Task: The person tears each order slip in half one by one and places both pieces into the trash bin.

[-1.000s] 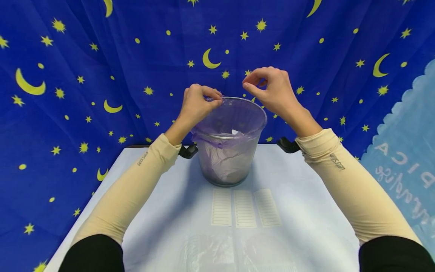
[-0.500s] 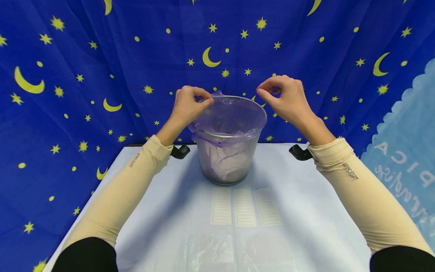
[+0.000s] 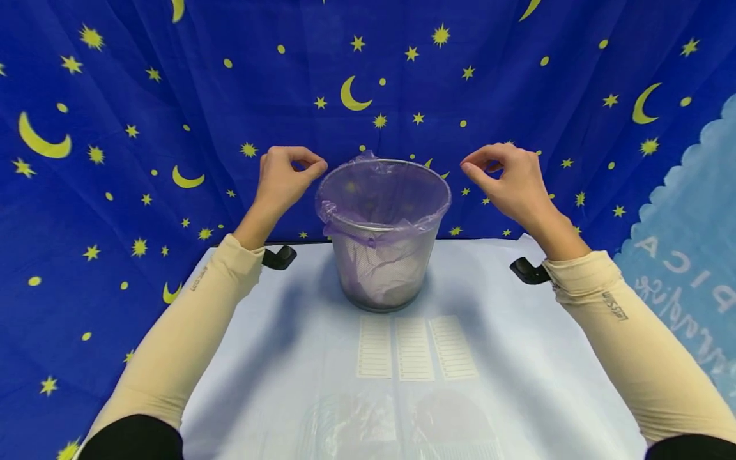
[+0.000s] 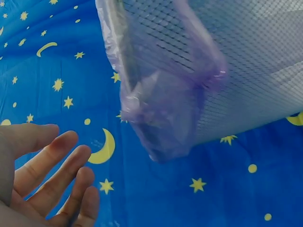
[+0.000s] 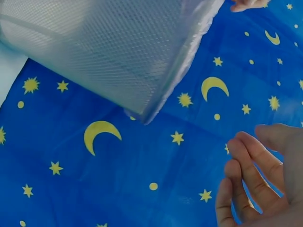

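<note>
Holding nothing in left hand (image 3: pixel 280 179) or right hand (image 3: pixel 512 179), with fingers loosely curved, apart from upright mesh bin (image 3: pixel 422 262) on surface (image 3: pixel 517 390). Noting purple liner (image 4: pixel 165 113) over rim (image 3: pixel 374 228), bunched toward left hand. Could slip inward if loaded, given seemingly narrow overlap near right hand.

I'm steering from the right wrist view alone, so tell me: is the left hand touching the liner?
Observer: No. The left wrist view shows a gap between the left hand and the purple liner.
Operator: Got it. Does the liner cover the edge of the bin closest to the person?
Observer: Yes, the head view shows it draped, wrinkled, over the near rim of the bin.
Operator: Anything lying between the bin and the person?
Observer: Three pale lined strips lie side by side on the table, just in front of the bin.
</note>
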A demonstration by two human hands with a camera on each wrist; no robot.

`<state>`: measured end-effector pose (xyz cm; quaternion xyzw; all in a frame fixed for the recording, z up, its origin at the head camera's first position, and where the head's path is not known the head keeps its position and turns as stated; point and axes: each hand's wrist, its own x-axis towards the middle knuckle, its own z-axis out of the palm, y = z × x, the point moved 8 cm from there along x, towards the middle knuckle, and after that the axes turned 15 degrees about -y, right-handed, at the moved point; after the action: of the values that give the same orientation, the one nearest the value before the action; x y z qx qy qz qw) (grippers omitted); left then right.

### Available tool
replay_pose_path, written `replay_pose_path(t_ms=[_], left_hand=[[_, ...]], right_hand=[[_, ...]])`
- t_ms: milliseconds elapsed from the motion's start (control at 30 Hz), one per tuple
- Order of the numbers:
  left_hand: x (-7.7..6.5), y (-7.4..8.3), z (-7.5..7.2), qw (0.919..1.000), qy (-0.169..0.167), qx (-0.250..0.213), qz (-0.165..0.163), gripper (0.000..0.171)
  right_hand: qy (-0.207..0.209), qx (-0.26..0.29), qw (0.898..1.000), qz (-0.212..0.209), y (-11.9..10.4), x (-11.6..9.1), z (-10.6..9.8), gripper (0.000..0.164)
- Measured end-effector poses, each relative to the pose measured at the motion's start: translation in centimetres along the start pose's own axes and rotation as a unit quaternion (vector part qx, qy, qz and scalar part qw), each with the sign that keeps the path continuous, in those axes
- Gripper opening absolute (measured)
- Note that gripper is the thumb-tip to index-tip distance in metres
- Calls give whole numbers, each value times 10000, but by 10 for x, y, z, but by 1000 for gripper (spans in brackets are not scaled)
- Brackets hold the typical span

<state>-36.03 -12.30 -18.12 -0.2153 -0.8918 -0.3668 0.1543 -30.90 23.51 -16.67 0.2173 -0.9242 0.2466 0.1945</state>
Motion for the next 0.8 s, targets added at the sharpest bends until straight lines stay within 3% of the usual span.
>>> replay_pose_path(t_ms=[433, 800], left_hand=[[-16, -40, -3, 9994, 47, -180, -287, 16], [-37, -63, 22, 9983, -208, -301, -460, 17]], right_hand=[[-33, -44, 9995, 322, 27, -25, 13, 25], [61, 143, 9987, 477, 46, -51, 33, 23]])
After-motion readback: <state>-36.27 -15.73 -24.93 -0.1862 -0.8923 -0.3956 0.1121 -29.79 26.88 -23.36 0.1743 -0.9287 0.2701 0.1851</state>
